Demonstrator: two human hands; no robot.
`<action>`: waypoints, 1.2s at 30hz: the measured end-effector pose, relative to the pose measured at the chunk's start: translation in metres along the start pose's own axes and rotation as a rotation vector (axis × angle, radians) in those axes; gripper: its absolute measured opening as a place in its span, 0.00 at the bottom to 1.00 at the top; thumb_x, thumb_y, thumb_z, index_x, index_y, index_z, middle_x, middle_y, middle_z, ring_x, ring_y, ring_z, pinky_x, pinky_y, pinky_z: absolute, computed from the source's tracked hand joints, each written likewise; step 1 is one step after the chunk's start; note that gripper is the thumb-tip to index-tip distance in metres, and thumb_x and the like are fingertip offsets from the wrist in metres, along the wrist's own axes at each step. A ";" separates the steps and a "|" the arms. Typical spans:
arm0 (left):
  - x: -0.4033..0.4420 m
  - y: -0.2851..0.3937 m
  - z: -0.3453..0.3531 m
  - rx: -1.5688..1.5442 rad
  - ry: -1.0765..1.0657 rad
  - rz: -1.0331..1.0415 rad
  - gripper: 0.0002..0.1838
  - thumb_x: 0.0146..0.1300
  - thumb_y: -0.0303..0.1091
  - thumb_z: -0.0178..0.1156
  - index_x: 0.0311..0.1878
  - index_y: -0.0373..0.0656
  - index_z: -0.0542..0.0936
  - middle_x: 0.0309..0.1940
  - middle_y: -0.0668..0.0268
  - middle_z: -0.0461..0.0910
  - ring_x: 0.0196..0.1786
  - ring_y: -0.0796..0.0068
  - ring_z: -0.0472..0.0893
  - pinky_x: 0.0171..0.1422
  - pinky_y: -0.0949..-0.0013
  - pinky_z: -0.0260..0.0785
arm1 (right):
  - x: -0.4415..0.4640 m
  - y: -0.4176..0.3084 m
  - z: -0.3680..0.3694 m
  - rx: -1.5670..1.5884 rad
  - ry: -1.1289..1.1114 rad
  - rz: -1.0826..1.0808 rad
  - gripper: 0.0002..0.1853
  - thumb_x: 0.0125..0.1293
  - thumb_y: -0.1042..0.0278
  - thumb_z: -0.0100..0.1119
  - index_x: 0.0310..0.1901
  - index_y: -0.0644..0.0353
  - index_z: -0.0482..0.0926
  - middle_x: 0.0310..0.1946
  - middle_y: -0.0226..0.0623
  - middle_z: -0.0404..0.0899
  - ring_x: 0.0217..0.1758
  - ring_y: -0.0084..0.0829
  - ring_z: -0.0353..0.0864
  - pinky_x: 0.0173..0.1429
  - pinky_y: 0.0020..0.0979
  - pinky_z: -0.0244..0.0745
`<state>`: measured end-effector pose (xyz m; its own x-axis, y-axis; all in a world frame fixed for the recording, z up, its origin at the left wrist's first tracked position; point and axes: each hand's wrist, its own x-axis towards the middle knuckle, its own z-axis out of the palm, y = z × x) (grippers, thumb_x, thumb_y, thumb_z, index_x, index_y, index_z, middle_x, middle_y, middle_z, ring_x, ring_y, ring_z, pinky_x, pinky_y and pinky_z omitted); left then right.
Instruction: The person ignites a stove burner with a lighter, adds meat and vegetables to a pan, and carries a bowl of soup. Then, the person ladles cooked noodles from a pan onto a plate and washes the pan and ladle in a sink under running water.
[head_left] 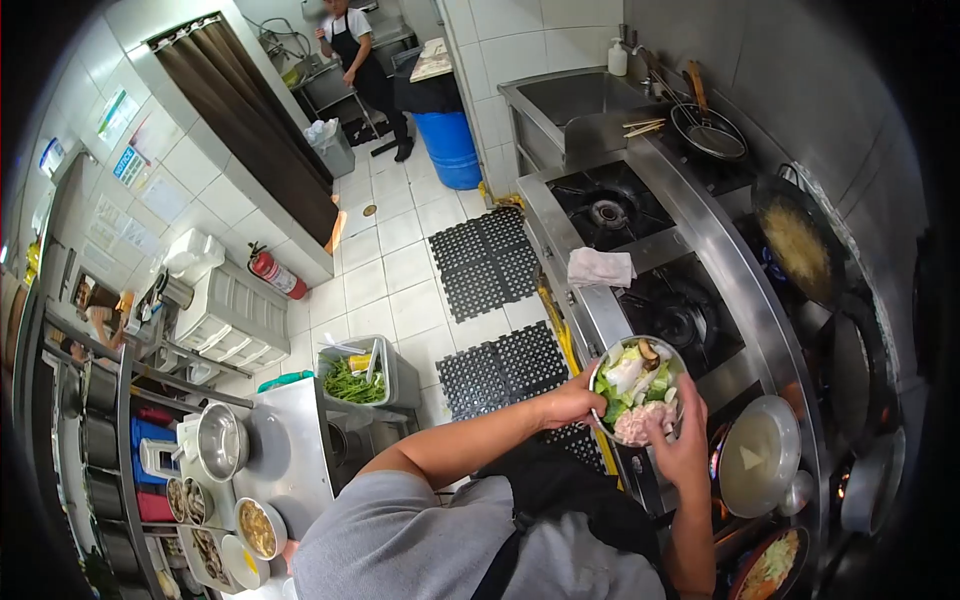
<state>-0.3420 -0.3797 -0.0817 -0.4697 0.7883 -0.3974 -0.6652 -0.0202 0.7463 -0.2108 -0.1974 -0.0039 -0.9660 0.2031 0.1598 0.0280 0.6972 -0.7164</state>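
Left hand: fingers closed on the near-left rim of a metal bowl, undersides hidden. Right hand: fingers extended up along the bowl's right side, thumb set apart from them near the pink meat; whether this hand gripped the wall or pressed the meat could not be told from this angle.

Bowl position: held in front of the body, above the front edge of the stove, tilted so the contents faced the camera. Contents: leafy greens, a brown mushroom piece near the far rim, meat on the near side.

Surroundings: bare burner just beyond the bowl; folded cloth on the stove's front edge; pan of pale liquid to the right, one yellowish piece in it. Grey bin with green vegetables stood on the left. A second person in a dark apron stood at the far end.
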 end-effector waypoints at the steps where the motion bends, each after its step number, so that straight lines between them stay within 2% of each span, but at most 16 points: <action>1: 0.003 0.004 0.006 0.023 -0.034 -0.019 0.48 0.49 0.16 0.52 0.74 0.55 0.48 0.52 0.60 0.70 0.48 0.64 0.78 0.43 0.63 0.81 | -0.004 0.005 -0.002 -0.183 -0.058 -0.003 0.41 0.54 0.62 0.68 0.68 0.62 0.61 0.70 0.52 0.58 0.73 0.53 0.55 0.73 0.46 0.53; 4: 0.015 0.008 0.038 -0.035 -0.042 -0.018 0.51 0.48 0.15 0.52 0.76 0.59 0.47 0.56 0.60 0.68 0.48 0.65 0.76 0.42 0.67 0.76 | -0.017 0.013 -0.009 -0.479 -0.008 0.038 0.41 0.53 0.57 0.69 0.67 0.62 0.62 0.69 0.51 0.59 0.73 0.54 0.54 0.74 0.50 0.47; 6: 0.026 0.008 0.058 -0.016 -0.076 -0.033 0.51 0.49 0.16 0.53 0.76 0.58 0.45 0.57 0.59 0.67 0.51 0.62 0.76 0.45 0.64 0.78 | -0.026 0.015 -0.020 -0.492 0.029 0.088 0.42 0.53 0.55 0.69 0.67 0.62 0.62 0.69 0.49 0.60 0.72 0.53 0.55 0.74 0.52 0.44; 8: 0.040 0.003 0.076 -0.075 -0.067 -0.073 0.50 0.51 0.17 0.54 0.75 0.56 0.43 0.59 0.58 0.67 0.56 0.59 0.74 0.49 0.59 0.78 | -0.036 0.017 -0.034 -0.487 0.075 0.136 0.42 0.52 0.56 0.69 0.67 0.62 0.63 0.68 0.50 0.61 0.72 0.52 0.55 0.73 0.51 0.47; 9: 0.046 0.001 0.084 -0.044 -0.095 -0.080 0.48 0.52 0.18 0.55 0.74 0.54 0.44 0.61 0.56 0.65 0.59 0.55 0.73 0.52 0.54 0.78 | -0.042 0.020 -0.038 -0.426 0.108 0.152 0.41 0.52 0.58 0.69 0.66 0.63 0.63 0.65 0.51 0.65 0.69 0.53 0.60 0.71 0.48 0.53; 13: 0.067 -0.014 0.110 0.118 -0.150 -0.067 0.45 0.52 0.18 0.56 0.70 0.52 0.45 0.56 0.56 0.68 0.53 0.56 0.78 0.44 0.56 0.82 | -0.062 0.037 -0.055 -0.407 0.184 0.188 0.39 0.50 0.64 0.69 0.64 0.67 0.64 0.58 0.54 0.71 0.62 0.53 0.67 0.66 0.46 0.62; 14: 0.087 -0.035 0.118 0.141 -0.216 -0.149 0.38 0.56 0.22 0.58 0.68 0.45 0.54 0.55 0.57 0.72 0.53 0.58 0.79 0.48 0.57 0.81 | -0.074 0.044 -0.062 -0.405 0.275 0.194 0.38 0.49 0.65 0.69 0.62 0.68 0.66 0.55 0.53 0.73 0.57 0.54 0.71 0.62 0.48 0.65; 15: 0.074 -0.015 0.136 0.230 -0.256 -0.227 0.26 0.60 0.27 0.58 0.62 0.37 0.66 0.53 0.56 0.76 0.52 0.62 0.79 0.53 0.57 0.79 | -0.080 0.055 -0.067 -0.388 0.294 0.146 0.35 0.49 0.64 0.69 0.59 0.67 0.69 0.50 0.50 0.76 0.52 0.54 0.74 0.57 0.48 0.67; 16: 0.082 -0.023 0.144 0.232 -0.287 -0.240 0.18 0.62 0.28 0.56 0.55 0.35 0.74 0.51 0.56 0.79 0.53 0.64 0.80 0.56 0.57 0.77 | -0.088 0.057 -0.073 -0.454 0.346 0.212 0.33 0.48 0.60 0.70 0.58 0.62 0.72 0.47 0.48 0.77 0.51 0.52 0.75 0.59 0.48 0.67; 17: 0.088 -0.024 0.156 0.269 -0.257 -0.264 0.24 0.53 0.26 0.57 0.56 0.36 0.72 0.50 0.58 0.78 0.49 0.63 0.81 0.55 0.60 0.77 | -0.095 0.056 -0.082 -0.424 0.359 0.262 0.34 0.49 0.57 0.70 0.59 0.58 0.72 0.49 0.49 0.76 0.53 0.52 0.74 0.59 0.49 0.67; 19: 0.097 -0.025 0.183 0.283 -0.329 -0.156 0.32 0.48 0.20 0.52 0.62 0.37 0.66 0.53 0.56 0.76 0.53 0.57 0.79 0.51 0.52 0.81 | -0.108 0.067 -0.092 -0.494 0.348 0.391 0.35 0.51 0.53 0.69 0.59 0.59 0.71 0.54 0.49 0.72 0.60 0.52 0.69 0.64 0.48 0.65; 22: 0.102 -0.035 0.196 0.261 -0.329 -0.138 0.38 0.45 0.17 0.48 0.67 0.43 0.62 0.58 0.53 0.71 0.55 0.52 0.78 0.46 0.45 0.82 | -0.108 0.073 -0.096 -0.394 0.237 0.576 0.38 0.49 0.51 0.68 0.61 0.60 0.69 0.56 0.51 0.70 0.62 0.51 0.69 0.66 0.46 0.65; 24: 0.113 -0.042 0.211 0.249 -0.412 -0.205 0.44 0.44 0.15 0.48 0.70 0.49 0.57 0.60 0.54 0.68 0.57 0.51 0.76 0.44 0.47 0.83 | -0.112 0.077 -0.102 -0.473 0.247 0.675 0.36 0.49 0.53 0.66 0.59 0.61 0.69 0.56 0.55 0.69 0.61 0.50 0.70 0.64 0.45 0.68; 28: 0.123 -0.053 0.230 0.301 -0.517 -0.234 0.43 0.44 0.17 0.48 0.70 0.48 0.58 0.61 0.54 0.68 0.57 0.53 0.76 0.47 0.47 0.82 | -0.129 0.069 -0.116 -0.473 0.225 0.816 0.34 0.46 0.59 0.67 0.57 0.62 0.71 0.52 0.58 0.70 0.56 0.52 0.75 0.56 0.43 0.75; 32: 0.131 -0.067 0.242 0.271 -0.596 -0.378 0.38 0.46 0.19 0.47 0.68 0.34 0.59 0.60 0.49 0.69 0.57 0.48 0.77 0.52 0.46 0.81 | -0.151 0.073 -0.122 -0.472 0.292 0.774 0.28 0.47 0.62 0.67 0.52 0.60 0.74 0.49 0.57 0.72 0.48 0.53 0.79 0.53 0.44 0.76; 36: 0.117 -0.067 0.257 0.230 -0.627 -0.478 0.36 0.47 0.20 0.46 0.66 0.29 0.60 0.59 0.46 0.70 0.57 0.46 0.77 0.54 0.44 0.79 | -0.168 0.083 -0.119 -0.490 0.431 0.734 0.21 0.49 0.64 0.64 0.47 0.59 0.76 0.48 0.53 0.73 0.46 0.52 0.80 0.50 0.46 0.76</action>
<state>-0.2031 -0.1280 -0.0414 0.2913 0.8784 -0.3790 -0.5436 0.4780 0.6900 -0.0160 -0.0923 -0.0095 -0.4922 0.8656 0.0919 0.7815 0.4858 -0.3915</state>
